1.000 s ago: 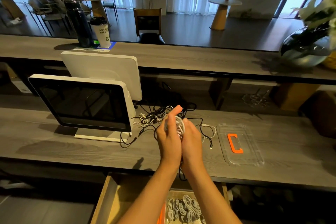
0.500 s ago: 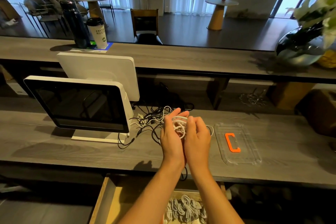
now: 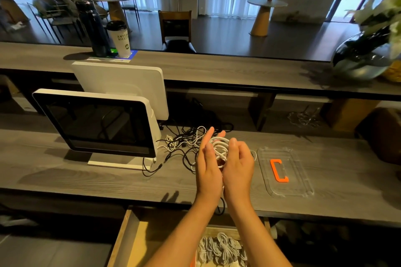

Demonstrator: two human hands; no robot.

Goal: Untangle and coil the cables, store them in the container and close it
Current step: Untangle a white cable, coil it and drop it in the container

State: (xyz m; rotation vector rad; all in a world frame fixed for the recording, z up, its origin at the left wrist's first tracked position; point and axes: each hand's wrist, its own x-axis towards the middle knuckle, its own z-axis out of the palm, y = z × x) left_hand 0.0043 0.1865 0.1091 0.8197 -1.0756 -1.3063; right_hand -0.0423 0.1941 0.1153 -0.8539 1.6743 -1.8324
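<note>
A white cable coil (image 3: 219, 149) sits between my two hands above the grey counter. My left hand (image 3: 208, 165) stands edge-up with fingers straight against the coil's left side. My right hand (image 3: 238, 165) cups the coil from the right, fingers curled. A tangle of black and white cables (image 3: 184, 143) lies on the counter just behind and left of my hands. The clear container lid (image 3: 299, 182) with its orange handle (image 3: 278, 170) lies flat to the right. Below, in an open drawer, the container (image 3: 221, 250) holds several coiled white cables.
A white touch-screen terminal (image 3: 97, 123) stands at the left of the counter (image 3: 86, 180). The wooden drawer (image 3: 130, 240) is pulled out under the counter's front edge. On the raised ledge stand a dark bottle (image 3: 93, 28), a paper cup (image 3: 120, 38) and a glass vase (image 3: 364, 56).
My hands were pressed together around the coil; they have parted a little, so the white loops show between them. The right hand's fingers have curled over the coil.
</note>
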